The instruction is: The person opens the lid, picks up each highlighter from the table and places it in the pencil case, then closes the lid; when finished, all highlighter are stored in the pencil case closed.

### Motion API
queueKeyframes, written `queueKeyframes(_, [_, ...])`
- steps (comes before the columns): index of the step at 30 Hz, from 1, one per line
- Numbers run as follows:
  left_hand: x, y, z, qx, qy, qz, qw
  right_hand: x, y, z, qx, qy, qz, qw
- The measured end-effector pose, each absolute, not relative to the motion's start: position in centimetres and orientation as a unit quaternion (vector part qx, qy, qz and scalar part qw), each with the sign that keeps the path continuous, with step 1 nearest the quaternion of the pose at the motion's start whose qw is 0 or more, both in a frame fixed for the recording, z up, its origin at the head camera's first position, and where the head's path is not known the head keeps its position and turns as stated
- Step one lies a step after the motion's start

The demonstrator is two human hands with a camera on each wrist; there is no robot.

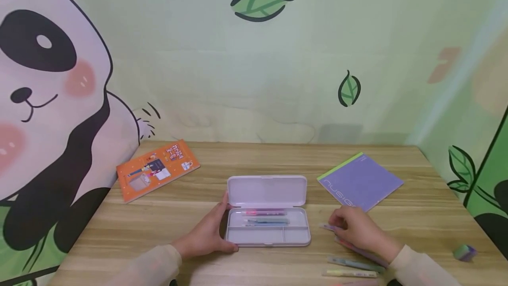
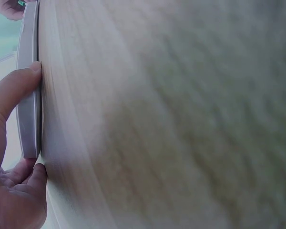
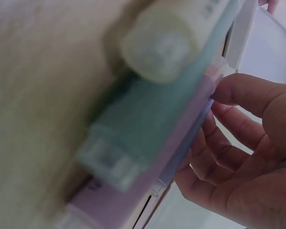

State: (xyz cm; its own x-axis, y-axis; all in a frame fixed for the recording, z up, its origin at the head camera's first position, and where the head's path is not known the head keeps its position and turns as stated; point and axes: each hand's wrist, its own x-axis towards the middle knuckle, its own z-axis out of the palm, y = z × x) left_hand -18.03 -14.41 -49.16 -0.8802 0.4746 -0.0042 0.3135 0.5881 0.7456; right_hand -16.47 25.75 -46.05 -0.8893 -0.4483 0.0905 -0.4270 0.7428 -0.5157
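A white pencil case (image 1: 254, 235) lies with its lid (image 1: 267, 191) raised, holding a pink pen (image 1: 266, 212) and several bluish pens in its rear compartment. My left hand (image 1: 208, 233) grips the case's left end, thumb along the front edge; the left wrist view shows that thumb (image 2: 19, 88) against the side wall. Right of the case, my right hand (image 1: 359, 228) pinches a bluish-purple highlighter (image 3: 186, 143), whose tip points toward the case. Beside it lie a mauve highlighter (image 3: 133, 191), a teal highlighter (image 1: 353, 263) and a yellow highlighter (image 1: 351, 273).
An orange booklet (image 1: 156, 171) lies at the back left of the wooden table (image 1: 178, 215). Behind the right hand is a purple notebook (image 1: 361, 182). A small green and purple object (image 1: 464, 253) stands near the right edge. Another pinkish pen (image 1: 357, 283) shows at the bottom.
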Motion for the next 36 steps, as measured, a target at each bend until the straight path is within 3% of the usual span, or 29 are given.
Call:
queueKeyframes(11, [-18.0,-14.4,-49.4,0.222,0.884,0.396,0.107,-16.5,25.7,-45.9,-0.225,0.936,-0.270,0.015])
queueKeyframes(25, [-18.3,-14.5,-49.6,0.227,0.882,0.399,0.105,-16.7,23.5,-41.9,-0.247,0.934,-0.251,-0.059])
queueKeyframes(36, [-18.2,-14.5,-49.6,0.221,0.881,0.403,0.113,-17.7,18.8,-40.3,-0.298,0.919,-0.257,-0.038])
